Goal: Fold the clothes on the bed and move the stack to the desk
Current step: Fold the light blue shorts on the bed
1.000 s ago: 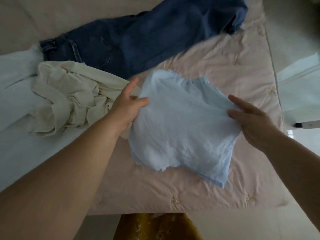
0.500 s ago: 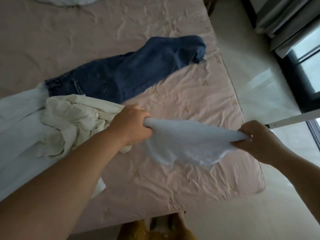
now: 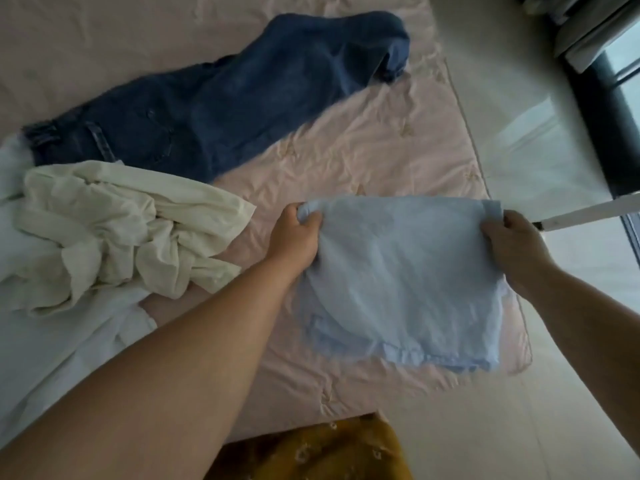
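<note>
While most of the clothes are not yet folded, one piece is being worked at the near right corner of the bed point(image 3: 398, 143), whose pink cover is seen creased under everything. A pair of dark jeans point(image 3: 221, 109) is laid out flat across the middle of the bed, well apart from the hands. A cream garment point(image 3: 114, 230) is left crumpled at the left, resting on a white cloth point(image 3: 52, 358) that is spread along the left edge. The light blue garment point(image 3: 405, 285) is held up by its two upper corners, its lower part resting on the cover and already doubled over. The left corner is gripped by the left hand point(image 3: 296, 237), fingers curled round the bunched cloth; the right corner is pinched by the right hand point(image 3: 512, 244), thumb on the front. The step in hand is judged to be the folding of this blue piece. For the next move, the held edge would need to be brought down evenly onto the lower edge and pressed flat, both corners kept level so that no slack is trapped
</note>
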